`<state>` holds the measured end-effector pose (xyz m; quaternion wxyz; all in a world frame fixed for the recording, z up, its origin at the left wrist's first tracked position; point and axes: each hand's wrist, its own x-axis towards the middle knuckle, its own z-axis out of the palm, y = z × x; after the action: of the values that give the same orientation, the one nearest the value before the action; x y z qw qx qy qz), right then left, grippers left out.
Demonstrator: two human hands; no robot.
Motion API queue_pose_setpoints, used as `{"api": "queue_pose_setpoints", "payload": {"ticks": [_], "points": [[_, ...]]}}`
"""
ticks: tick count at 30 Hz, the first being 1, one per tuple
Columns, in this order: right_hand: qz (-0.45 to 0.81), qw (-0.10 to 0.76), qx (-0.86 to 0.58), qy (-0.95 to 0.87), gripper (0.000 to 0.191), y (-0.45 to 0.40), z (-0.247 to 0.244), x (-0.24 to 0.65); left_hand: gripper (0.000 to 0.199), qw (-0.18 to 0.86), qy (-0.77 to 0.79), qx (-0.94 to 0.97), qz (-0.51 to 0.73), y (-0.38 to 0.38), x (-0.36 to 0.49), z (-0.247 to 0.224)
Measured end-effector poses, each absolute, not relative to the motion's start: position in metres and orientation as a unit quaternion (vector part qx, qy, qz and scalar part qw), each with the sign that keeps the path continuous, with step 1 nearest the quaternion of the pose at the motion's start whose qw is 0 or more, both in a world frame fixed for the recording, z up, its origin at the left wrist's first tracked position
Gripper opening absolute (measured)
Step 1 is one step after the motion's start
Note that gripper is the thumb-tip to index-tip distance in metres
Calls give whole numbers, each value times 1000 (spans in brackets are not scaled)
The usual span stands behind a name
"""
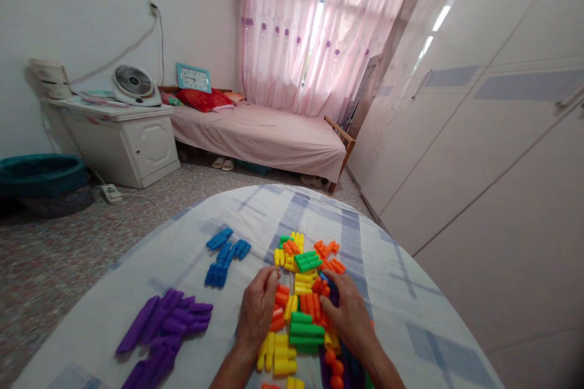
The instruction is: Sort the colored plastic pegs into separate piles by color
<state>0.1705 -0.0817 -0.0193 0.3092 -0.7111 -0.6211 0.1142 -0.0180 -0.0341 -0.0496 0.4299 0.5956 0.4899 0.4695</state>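
My left hand point(259, 306) is at the left side of a colourful pile of plastic building blocks, its fingers curled in and the thumb against them. Whatever may be inside that curl is hidden. Across the pile, my right hand point(350, 310) has its thumb and fingers around a small orange block point(321, 287). Between the hands lie ribbed green blocks point(306, 331), yellow blocks point(283, 355) and orange blocks point(310, 305). Under my right forearm, purple and blue pieces are partly covered, with a row of round orange knobs point(336, 368) beside them.
Purple blocks point(168, 322) lie grouped at the left of the cloth-covered table point(255, 206), with blue blocks point(223, 258) farther back. Beyond stand a bed point(264, 130), a white cabinet point(146, 146) with a fan point(134, 82), a teal tub point(41, 167) and a wardrobe point(456, 152).
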Motion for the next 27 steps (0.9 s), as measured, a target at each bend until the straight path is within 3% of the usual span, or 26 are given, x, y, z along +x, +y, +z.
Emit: {"api": "queue_pose_setpoints", "payload": {"ticks": [5,10,15,19,22,27], "points": [[136,367,-701,-596,25,-86,-14,171,25,390,474,626,480,-37,-15,-46],[204,365,-699,-581,16,-89,-14,169,21,338,440,684,473,-37,-12,-47],[228,420,-691,-542,28,-93,1,184,22,340,458,674,470,-35,-13,-51],[178,453,-745,-455,42,-99,9,226,24,344,470,664,469,-34,-15,-52],[119,436,-796,-403,45,-104,4,256,26,346,476,662,464,-33,-15,-51],[126,449,-798,-382,45,-110,-8,278,29,353,479,661,457,-32,-16,-52]]}}
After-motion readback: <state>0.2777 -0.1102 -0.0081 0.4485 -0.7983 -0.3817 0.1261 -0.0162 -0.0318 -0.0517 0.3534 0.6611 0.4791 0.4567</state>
